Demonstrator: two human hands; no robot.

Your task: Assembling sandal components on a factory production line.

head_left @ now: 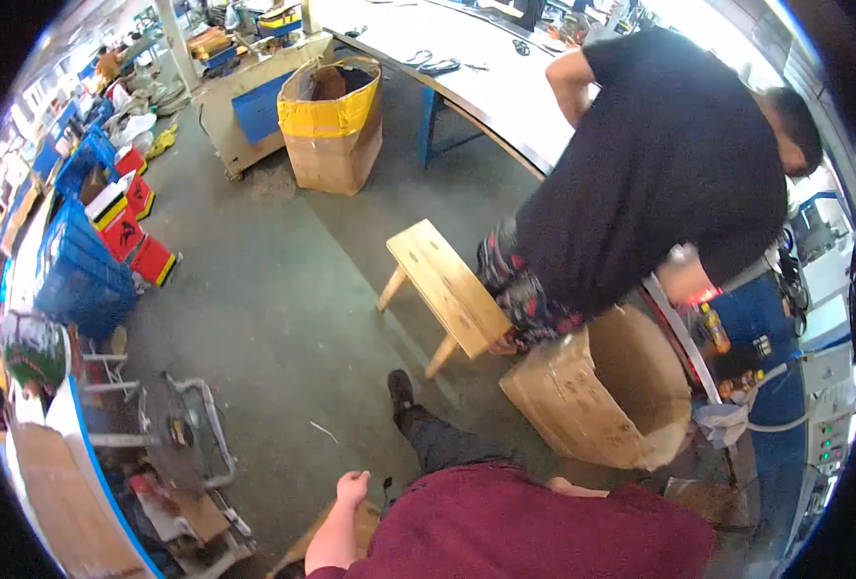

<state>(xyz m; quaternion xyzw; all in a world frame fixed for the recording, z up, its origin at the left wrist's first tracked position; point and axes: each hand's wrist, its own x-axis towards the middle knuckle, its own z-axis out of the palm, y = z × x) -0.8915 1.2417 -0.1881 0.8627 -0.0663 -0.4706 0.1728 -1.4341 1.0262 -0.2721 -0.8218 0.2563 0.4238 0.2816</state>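
Maroon shirt (534, 526) on wearer's torso, lower edge. Left hand (353, 488) just left of it, raised above grey floor (274, 299); fingers curled toward palm, loosely clenched. Nearest to that: brown cardboard (303, 542) at lower edge, partly cut off, plus wearer's dark trouser leg (442, 442) and dark shoe (401, 388). Right hand: not distinguishable, only a strip of bare skin (579, 489) beside the sleeve; cannot tell state of fingers. Nearest on that side: big open carton (563, 405), brown, tilted, just ahead of the skin strip.

Light wooden stool (447, 285) ahead of the shoe, upright on splayed legs, just left of the carton. Right behind it: co-worker (660, 164) in black top and patterned legwear, bent forward to the right.

Further off: yellow-rimmed carton (324, 154) on floor, near long white table (505, 92). Far left: blue crates (81, 261), red boxes (122, 234) just beside. Lower left: grey metal frame (218, 434). White strip (325, 431) on floor, left of shoe.
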